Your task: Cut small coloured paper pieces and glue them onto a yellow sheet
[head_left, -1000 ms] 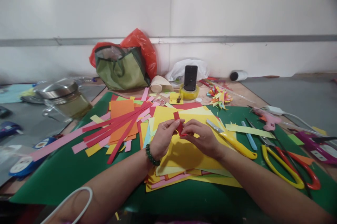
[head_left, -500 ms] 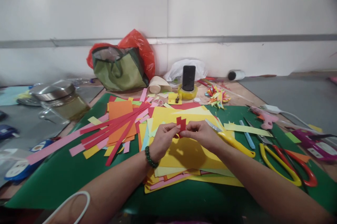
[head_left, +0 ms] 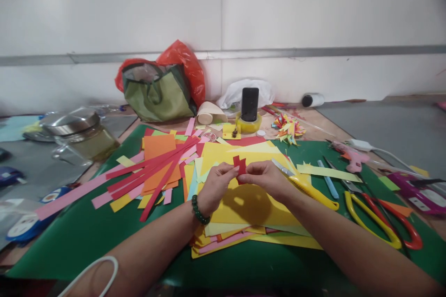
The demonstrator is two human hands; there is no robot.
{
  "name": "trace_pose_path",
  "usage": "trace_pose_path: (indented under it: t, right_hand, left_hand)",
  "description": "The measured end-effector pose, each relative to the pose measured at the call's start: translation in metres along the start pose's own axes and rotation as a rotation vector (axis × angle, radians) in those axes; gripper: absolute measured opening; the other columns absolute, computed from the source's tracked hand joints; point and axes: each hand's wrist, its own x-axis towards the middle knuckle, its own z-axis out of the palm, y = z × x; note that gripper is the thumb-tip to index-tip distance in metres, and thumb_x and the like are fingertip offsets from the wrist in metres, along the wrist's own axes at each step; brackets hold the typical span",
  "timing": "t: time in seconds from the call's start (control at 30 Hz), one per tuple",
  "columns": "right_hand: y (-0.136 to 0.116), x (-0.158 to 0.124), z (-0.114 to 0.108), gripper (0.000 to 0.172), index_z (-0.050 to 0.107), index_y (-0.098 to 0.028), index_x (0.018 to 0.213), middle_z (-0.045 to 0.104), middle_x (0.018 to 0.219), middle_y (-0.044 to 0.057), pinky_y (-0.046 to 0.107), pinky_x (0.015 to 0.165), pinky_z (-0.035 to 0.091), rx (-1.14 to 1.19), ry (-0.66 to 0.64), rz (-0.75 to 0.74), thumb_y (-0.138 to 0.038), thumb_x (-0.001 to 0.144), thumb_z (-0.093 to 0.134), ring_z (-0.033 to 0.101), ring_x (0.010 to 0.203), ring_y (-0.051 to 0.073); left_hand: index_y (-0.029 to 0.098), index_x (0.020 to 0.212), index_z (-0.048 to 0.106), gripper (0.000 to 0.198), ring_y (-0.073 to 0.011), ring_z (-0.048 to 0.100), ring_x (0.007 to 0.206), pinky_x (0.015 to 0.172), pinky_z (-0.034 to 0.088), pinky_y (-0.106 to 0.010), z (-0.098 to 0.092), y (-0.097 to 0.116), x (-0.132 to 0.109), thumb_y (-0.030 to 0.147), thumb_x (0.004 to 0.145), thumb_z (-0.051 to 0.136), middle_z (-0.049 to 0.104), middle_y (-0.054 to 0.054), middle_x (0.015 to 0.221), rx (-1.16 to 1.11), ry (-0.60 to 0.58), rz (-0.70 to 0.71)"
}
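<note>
Between the fingertips of both hands is a small folded red paper strip (head_left: 240,164), with two ends standing up. My left hand (head_left: 219,183), with a green bead bracelet at the wrist, pinches its left side. My right hand (head_left: 266,177) pinches the strip from the right, its fingers curled. Both hands are above a stack of yellow paper sheets (head_left: 230,215), on which their shadow falls. Right beside my right forearm lies a yellow-handled utility knife (head_left: 310,190). Red paper strips (head_left: 160,201) lie fanned over orange, pink and yellow pieces to the left.
A green mat (head_left: 80,236) covers the table. Scissors (head_left: 371,222), a light blue pen-like stick (head_left: 328,180) and a pink glue gun (head_left: 353,160) lie right. A glass jar (head_left: 85,136) stands left. Behind are a phone (head_left: 250,104), a tape roll (head_left: 249,123) and a green bag (head_left: 156,95).
A small curl of the red strip that hung under the fingers no longer shows, and the strip's lower part appears flatter. The hands stay in nearly the same place.
</note>
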Motion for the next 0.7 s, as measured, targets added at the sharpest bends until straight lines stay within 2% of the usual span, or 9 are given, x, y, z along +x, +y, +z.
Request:
trace_pose_path:
  t: [0.1, 0.17, 0.27, 0.43, 0.6, 0.7]
  right_hand:
    - [-0.002, -0.001, -0.002, 0.028, 0.070, -0.015, 0.060, 0.068, 0.064, 0.004, 0.029, 0.064, 0.043, -0.020, -0.003, 0.024, -0.041, 0.055, 0.080, 0.058, 0.063, 0.015]
    - [-0.003, -0.001, -0.002, 0.026, 0.070, -0.015, 0.058, 0.067, 0.061, 0.004, 0.028, 0.061, 0.041, -0.050, -0.004, 0.050, -0.040, 0.055, 0.079, 0.056, 0.060, 0.014]
    - [-0.003, -0.001, -0.003, 0.022, 0.069, -0.016, 0.055, 0.067, 0.059, 0.003, 0.027, 0.058, 0.040, -0.072, -0.010, 0.088, -0.036, 0.055, 0.077, 0.056, 0.058, 0.014]
    - [-0.003, 0.000, -0.001, 0.017, 0.066, -0.016, 0.052, 0.064, 0.055, 0.001, 0.025, 0.055, 0.038, -0.087, -0.004, 0.113, -0.030, 0.054, 0.074, 0.052, 0.054, 0.011]
    - [-0.003, 0.000, -0.002, 0.021, 0.061, -0.016, 0.047, 0.063, 0.052, 0.002, 0.025, 0.054, 0.037, -0.095, 0.002, 0.103, -0.031, 0.053, 0.074, 0.051, 0.053, 0.011]
    - [-0.004, -0.001, -0.002, 0.018, 0.064, -0.016, 0.050, 0.065, 0.054, 0.003, 0.026, 0.055, 0.039, -0.107, -0.011, 0.093, -0.031, 0.055, 0.073, 0.053, 0.054, 0.012]
  left_hand:
    - [0.018, 0.047, 0.049, 0.036, -0.0110, 0.034, 0.057, 0.056, 0.031, -0.026, -0.001, 0.002, 0.000, 0.045, 0.069, 0.059, 0.041, 0.003, 0.052, 0.042, -0.041, 0.007]
    - [0.018, 0.047, 0.046, 0.039, -0.0106, 0.033, 0.055, 0.055, 0.031, -0.026, -0.002, 0.006, 0.000, 0.047, 0.071, 0.057, 0.038, 0.004, 0.051, 0.071, -0.023, 0.034]
    - [0.018, 0.050, 0.048, 0.036, -0.0109, 0.035, 0.055, 0.057, 0.033, -0.026, -0.002, 0.011, 0.001, 0.045, 0.072, 0.055, 0.038, 0.004, 0.052, 0.127, 0.030, 0.104]
    - [0.019, 0.048, 0.042, 0.033, -0.0113, 0.036, 0.056, 0.057, 0.032, -0.027, -0.003, 0.011, 0.000, 0.038, 0.073, 0.052, 0.038, 0.003, 0.053, 0.184, 0.014, 0.105]
    - [0.017, 0.054, 0.051, 0.037, -0.0133, 0.044, 0.060, 0.059, 0.036, -0.027, -0.004, 0.010, -0.003, 0.046, 0.077, 0.050, 0.048, 0.000, 0.057, 0.109, 0.020, 0.099]
    - [0.016, 0.054, 0.056, 0.036, -0.0128, 0.044, 0.060, 0.058, 0.036, -0.026, -0.002, 0.014, -0.003, 0.048, 0.071, 0.062, 0.052, 0.000, 0.057, 0.090, 0.018, 0.064]
